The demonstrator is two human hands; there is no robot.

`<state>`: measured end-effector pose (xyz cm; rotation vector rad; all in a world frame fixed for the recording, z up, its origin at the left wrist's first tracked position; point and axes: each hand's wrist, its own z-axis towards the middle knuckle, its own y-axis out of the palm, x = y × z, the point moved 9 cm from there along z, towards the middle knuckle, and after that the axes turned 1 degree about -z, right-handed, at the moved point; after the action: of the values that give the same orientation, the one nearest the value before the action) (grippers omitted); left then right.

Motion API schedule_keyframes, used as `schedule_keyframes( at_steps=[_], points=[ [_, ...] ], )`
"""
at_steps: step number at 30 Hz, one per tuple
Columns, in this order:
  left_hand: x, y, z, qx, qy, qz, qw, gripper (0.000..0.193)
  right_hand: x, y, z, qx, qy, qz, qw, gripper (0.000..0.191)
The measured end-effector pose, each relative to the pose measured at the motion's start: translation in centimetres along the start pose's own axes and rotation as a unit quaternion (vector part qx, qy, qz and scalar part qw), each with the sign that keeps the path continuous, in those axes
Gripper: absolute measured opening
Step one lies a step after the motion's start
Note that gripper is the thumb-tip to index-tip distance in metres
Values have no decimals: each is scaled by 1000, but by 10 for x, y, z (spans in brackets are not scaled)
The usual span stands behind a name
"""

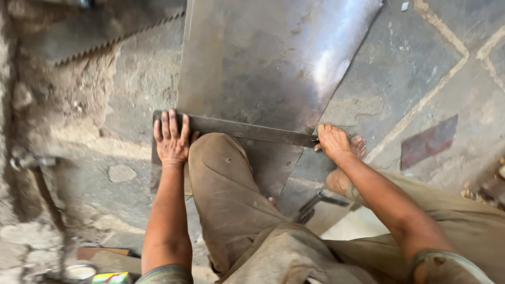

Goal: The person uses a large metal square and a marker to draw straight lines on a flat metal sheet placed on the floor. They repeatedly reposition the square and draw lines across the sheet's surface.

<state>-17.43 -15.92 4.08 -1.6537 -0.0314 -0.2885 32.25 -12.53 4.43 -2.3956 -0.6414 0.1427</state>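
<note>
A long steel square (pixel 236 129) lies across the metal sheet (pixel 263 58) on the stone floor (pixel 421 68). The left hand (pixel 171 138) presses flat and open on its corner end, fingers spread. The right hand (pixel 333 140) is closed around a thin scriber at the blade's far end, just beside a bare foot (pixel 359 144).

Two hands, left hand (pixel 171 138) and right hand (pixel 333 141); one metal sheet (pixel 263 58); one steel square (pixel 236 129); one saw blade (pixel 94 31).
</note>
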Motion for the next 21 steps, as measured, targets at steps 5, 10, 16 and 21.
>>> schedule_keyframes(
  at_steps=[5,10,16,21],
  points=[
    [2,-16,20,21,-12,0,1000,66,6,-12,5,32,-12,56,998,66],
    [14,-14,15,67,-29,32,997,60,5,-17,-5,85,-34,72,993,70],
    [42,14,-11,75,-105,-57,990,65,-8,-11,-58,225,-6,147,963,67],
    [37,11,-21,40,-109,-50,992,73,-7,-2,-73,290,7,229,929,61]
  ],
)
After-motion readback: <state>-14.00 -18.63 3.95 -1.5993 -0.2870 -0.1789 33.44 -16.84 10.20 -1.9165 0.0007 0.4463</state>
